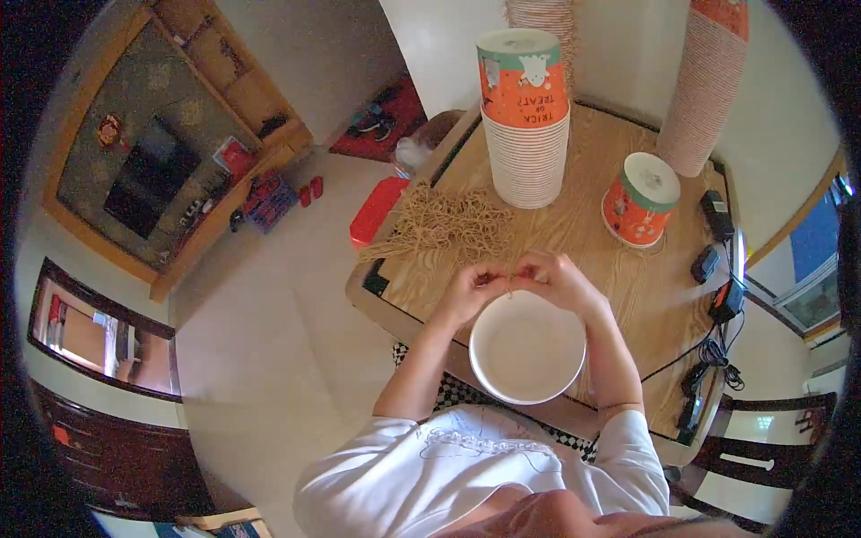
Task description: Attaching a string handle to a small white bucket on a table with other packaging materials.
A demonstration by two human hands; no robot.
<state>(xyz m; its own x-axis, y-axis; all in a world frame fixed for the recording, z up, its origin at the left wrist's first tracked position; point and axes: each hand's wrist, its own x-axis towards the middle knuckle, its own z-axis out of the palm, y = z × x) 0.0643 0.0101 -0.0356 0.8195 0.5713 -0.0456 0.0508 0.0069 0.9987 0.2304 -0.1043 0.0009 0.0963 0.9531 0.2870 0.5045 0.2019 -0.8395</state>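
Note:
At the far rim of a white paper bucket (527,348), both my hands meet with their fingertips pinched. My left hand (473,292) and my right hand (561,285) grip a short tan cord (511,285) between them, mostly covered by the fingers. The bucket's open mouth faces up and its inside is white. Just beyond my left hand lies a loose heap of tan cords (457,221). Farther back stands a tall stack of upside-down orange, green and white paper buckets (526,125).
Right of the stack, a shorter orange and green bucket (642,199) sits upside down. Another tall bucket stack (707,85) leans at the back right. Black adapters and cables (713,350) line the right edge of the wooden table (601,134). A red box (378,210) is at the left edge.

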